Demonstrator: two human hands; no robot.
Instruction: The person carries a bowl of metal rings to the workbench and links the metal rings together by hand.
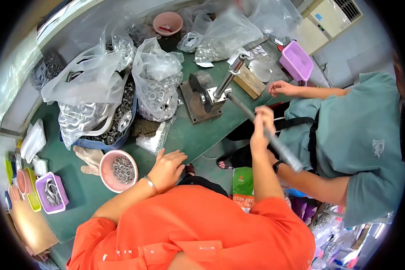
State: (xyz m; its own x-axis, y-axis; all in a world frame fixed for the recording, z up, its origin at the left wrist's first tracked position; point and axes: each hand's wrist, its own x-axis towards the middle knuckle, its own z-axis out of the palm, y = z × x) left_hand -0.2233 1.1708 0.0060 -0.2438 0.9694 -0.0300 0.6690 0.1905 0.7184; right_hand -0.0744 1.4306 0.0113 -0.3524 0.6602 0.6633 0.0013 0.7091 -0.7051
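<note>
My right hand (262, 126) is closed round a long grey metal bar (281, 148). The bar's far end meets a small metal press (207, 96) on the green table. An upright steel rod (229, 76) leans out of the press head. My left hand (167, 168) lies with fingers stretched out at the table's near edge, holding nothing. Close to its left stands a pink bowl (105, 173) with metal rings (123, 170) inside. I cannot make out any part within the press.
A co-worker in a green shirt (355, 121) sits at the right, one hand (281, 88) near a wooden block (249, 82). Plastic bags (157, 96) of metal rings, a blue tub (108, 145), a glove (91, 159), and purple (64, 204) and pink baskets (297, 62) stand around.
</note>
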